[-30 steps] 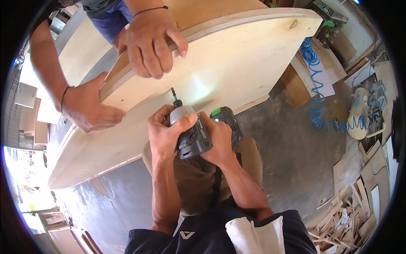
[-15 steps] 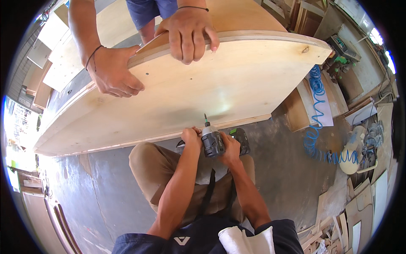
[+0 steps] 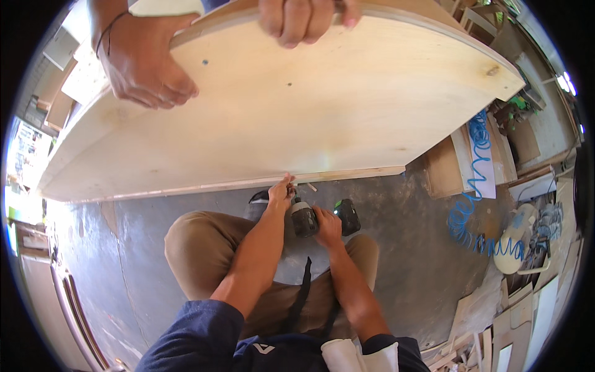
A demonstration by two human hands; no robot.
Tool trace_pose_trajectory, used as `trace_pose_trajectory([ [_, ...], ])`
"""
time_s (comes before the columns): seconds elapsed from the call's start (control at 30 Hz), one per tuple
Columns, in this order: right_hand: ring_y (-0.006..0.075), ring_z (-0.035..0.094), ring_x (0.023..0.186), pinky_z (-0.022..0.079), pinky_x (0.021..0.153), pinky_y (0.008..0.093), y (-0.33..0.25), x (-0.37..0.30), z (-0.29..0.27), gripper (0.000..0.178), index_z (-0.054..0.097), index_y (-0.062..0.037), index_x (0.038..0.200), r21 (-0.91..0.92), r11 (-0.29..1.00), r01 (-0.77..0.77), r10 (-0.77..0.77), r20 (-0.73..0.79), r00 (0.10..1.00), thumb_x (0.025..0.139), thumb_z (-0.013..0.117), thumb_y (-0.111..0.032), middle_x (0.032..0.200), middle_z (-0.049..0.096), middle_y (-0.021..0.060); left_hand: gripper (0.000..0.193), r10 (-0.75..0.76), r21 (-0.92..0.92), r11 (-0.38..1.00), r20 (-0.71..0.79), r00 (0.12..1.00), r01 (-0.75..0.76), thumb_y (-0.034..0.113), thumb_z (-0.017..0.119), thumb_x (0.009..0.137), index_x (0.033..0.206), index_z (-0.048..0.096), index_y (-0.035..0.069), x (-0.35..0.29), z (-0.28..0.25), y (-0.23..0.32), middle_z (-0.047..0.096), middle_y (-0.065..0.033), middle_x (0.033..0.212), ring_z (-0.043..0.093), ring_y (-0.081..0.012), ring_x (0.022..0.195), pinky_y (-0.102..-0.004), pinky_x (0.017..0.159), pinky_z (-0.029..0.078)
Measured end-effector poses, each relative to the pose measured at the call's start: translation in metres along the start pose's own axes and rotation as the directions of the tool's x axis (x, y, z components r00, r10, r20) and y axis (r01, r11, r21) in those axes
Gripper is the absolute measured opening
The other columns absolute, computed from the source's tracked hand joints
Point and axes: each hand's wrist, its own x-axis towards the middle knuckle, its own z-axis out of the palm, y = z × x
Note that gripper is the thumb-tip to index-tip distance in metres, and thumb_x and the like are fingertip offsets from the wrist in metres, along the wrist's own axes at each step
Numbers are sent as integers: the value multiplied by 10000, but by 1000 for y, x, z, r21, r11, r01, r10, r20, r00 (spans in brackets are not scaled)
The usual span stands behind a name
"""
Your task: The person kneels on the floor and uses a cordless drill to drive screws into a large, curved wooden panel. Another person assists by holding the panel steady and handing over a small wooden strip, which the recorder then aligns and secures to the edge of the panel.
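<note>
My right hand (image 3: 328,228) is wrapped round the handle of a black and grey cordless impact driver (image 3: 304,220), its battery out to the right. The bit points forward, close to my left hand (image 3: 282,190). That hand's fingers are closed at the lower edge of a large pale plywood panel (image 3: 266,133); whatever they pinch is too small to make out. The panel stands tilted before me, with a curved top edge. Another person's two hands, one (image 3: 145,62) at the left and one (image 3: 300,18) at the top, grip its upper edge.
A coiled blue air hose (image 3: 462,217) runs down the right side to a cream-coloured tank (image 3: 512,248). Wood offcuts (image 3: 458,356) lie at the lower right. My bent knees (image 3: 195,239) are close to the panel on the grey floor (image 3: 403,266).
My view has shifted closer to the panel. The driver has come down and left, its bit now beside my left fingers. The other person's hands still grip the top edge.
</note>
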Motion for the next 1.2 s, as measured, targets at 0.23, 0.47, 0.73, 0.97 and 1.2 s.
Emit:
trace_pose_trajectory([
  [0.23,355,665,922,531,770,442,0,1,16,510,627,-57,1158,31,999,8,-9,28,1000,668,749,-128,985,700,132,328,24,75,997,91,996,-31,249,599,1020,1090,674,-62,16,-8,-12,521,-33,777,482,-140,653,-309,567,442],
  [0.47,350,673,892,533,770,438,-5,7,23,475,637,-62,1139,20,1000,-23,23,-23,999,685,748,-142,961,703,130,342,51,101,993,166,985,-68,217,620,1009,1054,681,-117,19,-8,-8,533,-58,722,476,-167,598,-336,545,434],
  [0.73,354,663,870,516,740,445,4,4,25,428,636,-67,1117,-36,999,-31,28,-71,997,704,730,-124,914,688,145,303,87,-8,996,103,991,-86,179,618,1006,1049,672,-116,15,5,-16,629,-121,891,497,-167,612,-333,546,462],
  [0.97,369,645,837,500,717,454,0,4,22,442,606,-63,1129,-74,996,-54,48,-82,995,700,707,-87,883,668,146,281,138,112,980,219,966,-166,200,649,990,1019,698,-75,19,7,-15,632,-85,866,520,-143,631,-303,537,453],
  [1.2,392,621,886,482,758,460,0,5,22,540,591,-63,1139,-94,990,-110,98,-119,988,617,718,-1,914,650,155,299,132,231,949,331,934,-216,263,641,994,1044,710,-24,6,16,-12,570,-27,729,524,-135,655,-267,612,428],
])
